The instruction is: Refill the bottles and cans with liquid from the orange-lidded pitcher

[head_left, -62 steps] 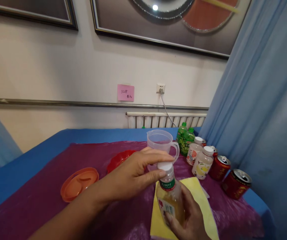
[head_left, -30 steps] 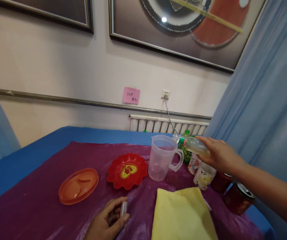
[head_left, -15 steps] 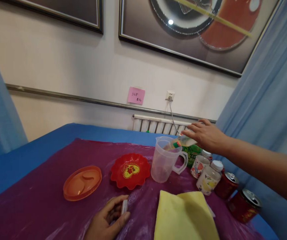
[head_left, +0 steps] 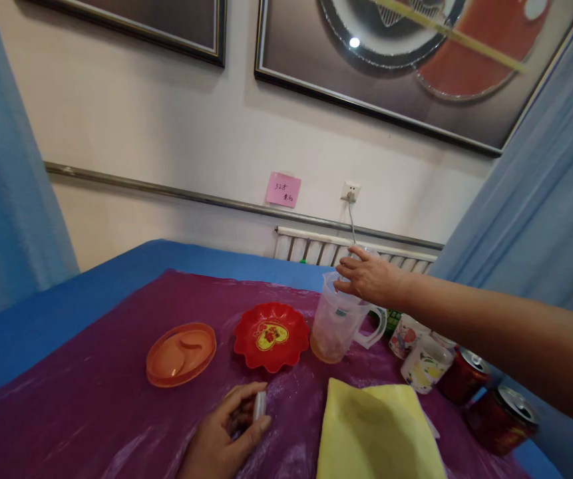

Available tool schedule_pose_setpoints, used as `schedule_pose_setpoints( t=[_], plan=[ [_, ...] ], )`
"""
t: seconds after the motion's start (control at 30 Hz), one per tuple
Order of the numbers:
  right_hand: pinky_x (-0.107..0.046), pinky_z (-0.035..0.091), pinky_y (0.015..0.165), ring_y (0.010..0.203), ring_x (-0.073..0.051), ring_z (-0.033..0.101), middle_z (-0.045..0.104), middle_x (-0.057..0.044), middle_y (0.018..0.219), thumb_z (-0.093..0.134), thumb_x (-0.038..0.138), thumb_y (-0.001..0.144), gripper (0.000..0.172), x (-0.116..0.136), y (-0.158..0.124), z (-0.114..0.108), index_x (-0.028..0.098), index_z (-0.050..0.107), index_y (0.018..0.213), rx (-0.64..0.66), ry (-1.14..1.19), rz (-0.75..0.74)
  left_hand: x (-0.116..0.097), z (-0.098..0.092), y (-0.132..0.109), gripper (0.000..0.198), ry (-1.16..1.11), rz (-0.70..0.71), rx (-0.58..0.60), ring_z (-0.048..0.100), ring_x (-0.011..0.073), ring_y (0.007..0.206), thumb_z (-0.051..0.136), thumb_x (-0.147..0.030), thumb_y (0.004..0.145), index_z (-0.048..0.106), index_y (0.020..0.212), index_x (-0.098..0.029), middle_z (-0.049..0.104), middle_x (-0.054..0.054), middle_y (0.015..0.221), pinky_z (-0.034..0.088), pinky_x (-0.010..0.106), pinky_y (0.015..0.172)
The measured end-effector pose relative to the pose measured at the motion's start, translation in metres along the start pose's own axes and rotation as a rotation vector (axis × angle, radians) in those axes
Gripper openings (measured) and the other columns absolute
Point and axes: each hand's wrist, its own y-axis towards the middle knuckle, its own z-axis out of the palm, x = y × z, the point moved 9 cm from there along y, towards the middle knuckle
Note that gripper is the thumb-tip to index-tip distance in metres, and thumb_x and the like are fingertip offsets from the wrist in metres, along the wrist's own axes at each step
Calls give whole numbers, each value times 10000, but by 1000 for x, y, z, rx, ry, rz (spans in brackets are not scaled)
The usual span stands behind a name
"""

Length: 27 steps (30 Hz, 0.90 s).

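Note:
My right hand point(head_left: 366, 276) is closed around a clear bottle point(head_left: 367, 251), mostly hidden behind my fingers. The bottle is tipped steeply into the mouth of a translucent plastic measuring jug point(head_left: 323, 326), and part of its label shows through the jug wall. Yellowish liquid lies at the jug's bottom. Low in the view, my left hand point(head_left: 221, 429) pinches a small white bottle cap point(head_left: 259, 405) between thumb and fingers. A red scalloped plate point(head_left: 293, 332) with a yellow heart print sits left of the jug.
An orange divided dish point(head_left: 181, 356) lies at the left on the purple plastic sheet point(head_left: 91, 399). Nearest me is a folded yellow cloth point(head_left: 376, 432). Right of the jug stand jars with fruit prints point(head_left: 426, 364) and red cans point(head_left: 503, 419), under my right forearm.
My right hand has moved left over the jug, and the bottle is tipped more steeply. Yellowish liquid now shows at the jug's bottom. My left hand still holds the cap; the view has shifted slightly.

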Motion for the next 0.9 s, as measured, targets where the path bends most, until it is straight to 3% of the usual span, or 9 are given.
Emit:
schedule_pose_setpoints(
  t=[0.2,0.53,0.8,0.9],
  plan=[
    [-519,264,1115,982,-239,561,688,-66,995,554,234,991,173,3,-3,-1,248,717,1046,-22,-31,-2,-4,2,-1,510,-31,-44,0,733,284,950,770,-544,680,763,1088,-239,785,72,1020,591,366,883],
    [-514,231,1173,1114,-245,553,694,-74,1112,567,173,972,182,2,-13,-8,225,708,1073,-73,-78,-24,-26,2,-12,456,-17,-35,-79,723,254,895,752,-478,691,753,1058,-207,772,62,941,572,331,845],
    [-531,279,1122,1126,-265,559,698,-81,1120,605,174,940,258,-21,-21,-8,264,704,1161,-48,-22,159,-25,3,-6,507,-8,-18,-70,727,263,901,764,-516,674,750,1071,-201,774,69,933,577,342,851],
    [-528,253,1131,1127,-264,560,701,-71,1087,574,181,963,230,-25,-21,-7,270,715,1122,-13,-32,153,-21,3,-3,521,4,-19,-34,729,269,905,778,-517,664,752,1074,-197,778,78,953,580,351,854]
  ],
)
